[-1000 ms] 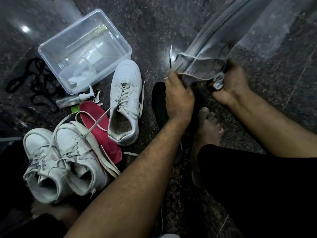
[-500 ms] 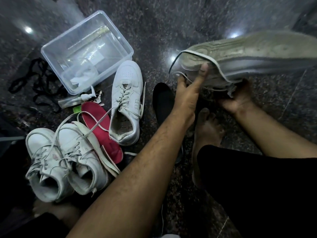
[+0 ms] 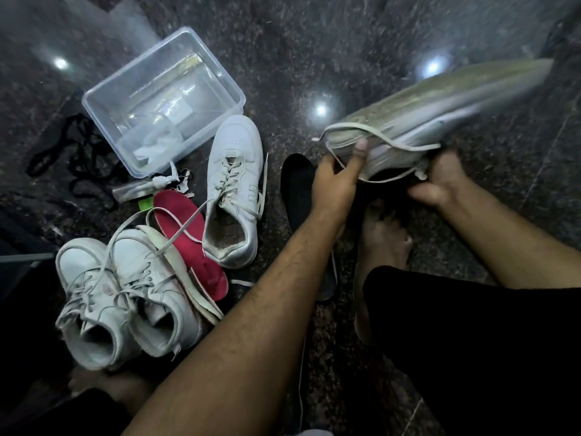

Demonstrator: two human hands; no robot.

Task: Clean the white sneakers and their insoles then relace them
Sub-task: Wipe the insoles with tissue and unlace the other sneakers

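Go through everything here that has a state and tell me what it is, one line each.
Held sneaker: lifted, sole up, blurred.
Left hand: grips its heel.
Right hand: holds it from beneath.
Single sneaker: upright, laced.
Sneaker pair: upright, laces loose.
Red insole: out, on floor.
Clear tub: open, lidless.

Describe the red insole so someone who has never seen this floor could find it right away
Start at the clear plastic tub on the dark stone floor; just below it a lone white sneaker points toward the tub. The red insole lies flat along that sneaker's left side, a white lace across it. It is the only red thing; the other insole is black.
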